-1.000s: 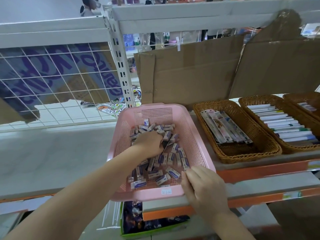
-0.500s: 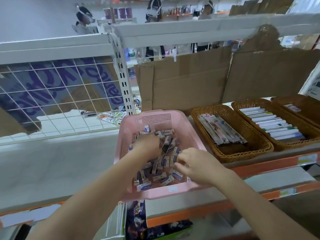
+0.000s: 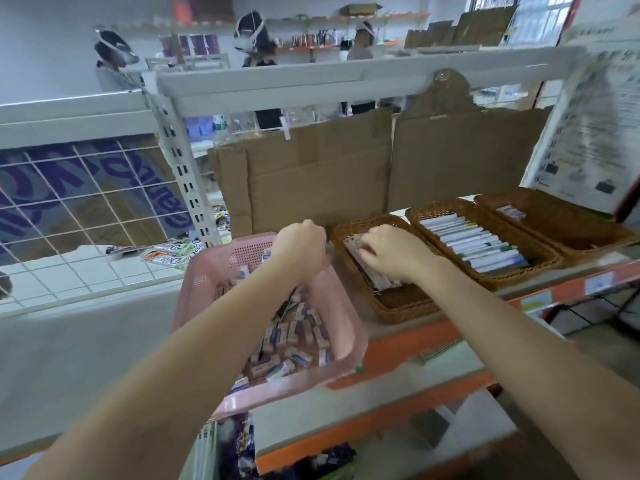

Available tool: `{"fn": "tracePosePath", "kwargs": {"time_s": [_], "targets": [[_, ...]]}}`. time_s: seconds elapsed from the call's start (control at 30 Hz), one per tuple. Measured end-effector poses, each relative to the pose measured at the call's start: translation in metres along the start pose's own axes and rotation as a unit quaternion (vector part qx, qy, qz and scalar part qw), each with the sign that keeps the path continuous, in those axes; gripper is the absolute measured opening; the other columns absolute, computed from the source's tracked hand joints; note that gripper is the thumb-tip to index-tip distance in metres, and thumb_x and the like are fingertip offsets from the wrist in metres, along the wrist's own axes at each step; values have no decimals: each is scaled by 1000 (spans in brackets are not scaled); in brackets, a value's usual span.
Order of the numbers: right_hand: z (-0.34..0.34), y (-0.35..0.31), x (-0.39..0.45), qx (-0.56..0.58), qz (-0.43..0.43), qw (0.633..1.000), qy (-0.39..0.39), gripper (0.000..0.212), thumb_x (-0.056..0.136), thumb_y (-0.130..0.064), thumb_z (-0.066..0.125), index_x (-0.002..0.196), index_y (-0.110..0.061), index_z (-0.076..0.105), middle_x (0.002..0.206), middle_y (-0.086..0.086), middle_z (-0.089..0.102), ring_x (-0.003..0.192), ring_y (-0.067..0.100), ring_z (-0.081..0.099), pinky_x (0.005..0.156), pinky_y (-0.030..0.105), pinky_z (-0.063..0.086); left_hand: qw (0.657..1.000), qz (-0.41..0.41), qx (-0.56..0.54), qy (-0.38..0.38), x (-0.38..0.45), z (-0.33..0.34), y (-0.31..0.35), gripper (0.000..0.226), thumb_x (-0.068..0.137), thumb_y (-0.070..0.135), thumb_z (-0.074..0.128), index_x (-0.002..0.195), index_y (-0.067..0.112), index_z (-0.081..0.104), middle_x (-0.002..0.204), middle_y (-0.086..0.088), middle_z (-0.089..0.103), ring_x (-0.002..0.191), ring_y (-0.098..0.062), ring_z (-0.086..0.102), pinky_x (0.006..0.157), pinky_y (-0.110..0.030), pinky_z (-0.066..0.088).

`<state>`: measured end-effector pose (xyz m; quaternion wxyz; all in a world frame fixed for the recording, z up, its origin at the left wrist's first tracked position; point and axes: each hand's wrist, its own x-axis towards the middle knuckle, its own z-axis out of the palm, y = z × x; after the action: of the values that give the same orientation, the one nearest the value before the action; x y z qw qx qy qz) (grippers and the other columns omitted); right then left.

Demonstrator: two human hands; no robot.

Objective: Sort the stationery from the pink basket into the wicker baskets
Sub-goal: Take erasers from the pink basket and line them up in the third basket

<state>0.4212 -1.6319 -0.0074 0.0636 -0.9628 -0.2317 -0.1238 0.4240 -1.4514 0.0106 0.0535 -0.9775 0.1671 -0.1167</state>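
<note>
The pink basket point(image 3: 207, 282) stands on the shelf, tilted toward me, with several small boxed erasers point(image 3: 294, 334) in it. My left hand point(image 3: 301, 244) is lifted above the basket's far rim as a tight fist round erasers from the pile, its fingers hiding most of them. My right hand point(image 3: 391, 254) is over the first wicker basket point(image 3: 398, 310), fingers curled down onto the long packets point(image 3: 381, 280) lying there. Whether it holds anything is hidden.
A second wicker basket point(image 3: 540, 268) to the right holds a row of pens point(image 3: 485, 244). A third wicker basket point(image 3: 571, 233) holds a few small items. Cardboard point(image 3: 329, 174) backs the shelf, and a white upright point(image 3: 180, 168) with wire grid stands at left. Other people stand beyond the shelf.
My left hand rose out of the eraser pile toward the basket's far rim. My right hand left the pink basket and moved right over the first wicker basket. The camera tipped upward.
</note>
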Motion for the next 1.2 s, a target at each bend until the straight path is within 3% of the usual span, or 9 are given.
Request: {"fn": "tracePosePath", "kwargs": {"time_s": [0.2,0.27,0.37,0.43,0.53,0.67,0.87,1.03,1.2], "targets": [[-20,102,-36,-29,63,997,-29,24,94,-23,44,89,-11,64,90,4,60,89,25,58,70,33,46,1000,20,-8,2,49,-5,100,31,89,29,49,106,7,62,106,-12,59,99,-35,60,64,-32,39],[-26,138,-51,-40,83,995,-32,26,94,-23,43,78,-8,57,85,4,61,84,26,59,65,34,46,999,33,-9,-9,67,-2,138,31,90,30,48,107,7,62,105,-10,59,97,-33,60,64,-32,39],[-35,192,-74,-34,113,992,-53,32,95,-22,41,80,-4,62,82,11,63,76,27,61,64,40,49,999,38,-11,-22,95,3,191,26,91,28,46,94,8,63,84,-5,55,75,-27,57,55,-30,40],[-41,226,-88,-28,129,989,-60,31,96,-22,41,88,-5,65,87,12,64,76,26,61,65,39,49,999,42,-16,-29,115,9,223,27,91,28,46,75,8,54,70,-2,44,60,-21,48,47,-27,36],[-46,273,-105,-24,147,987,-55,27,96,-23,43,95,-9,66,91,6,65,79,22,61,68,36,52,998,52,-32,-35,144,17,264,33,90,29,48,62,12,46,64,-2,47,53,-16,46,42,-23,33],[-49,334,-116,-39,177,982,-48,25,94,-23,45,85,-12,65,84,4,62,75,20,59,63,33,48,996,59,-55,-31,186,26,313,25,89,29,50,72,12,54,70,-1,56,59,-16,52,46,-24,42],[-48,413,-113,-48,190,979,-56,25,95,-25,44,90,-13,66,88,3,63,79,18,59,72,36,53,996,64,-48,-36,253,32,368,28,91,36,49,92,12,63,72,0,51,68,-19,54,53,-29,44],[-42,462,-106,-58,178,980,-67,23,96,-26,45,95,-13,64,91,2,60,86,20,59,73,34,51,994,65,-80,-32,296,38,402,34,89,37,50,105,10,63,99,-8,61,93,-27,60,66,-32,45],[-33,496,-106,-59,135,987,-62,22,96,-26,45,95,-11,62,90,2,55,89,21,57,70,32,47,991,47,-124,-38,320,44,436,32,89,38,50,100,11,63,87,-4,56,80,-23,55,60,-31,42]]}}
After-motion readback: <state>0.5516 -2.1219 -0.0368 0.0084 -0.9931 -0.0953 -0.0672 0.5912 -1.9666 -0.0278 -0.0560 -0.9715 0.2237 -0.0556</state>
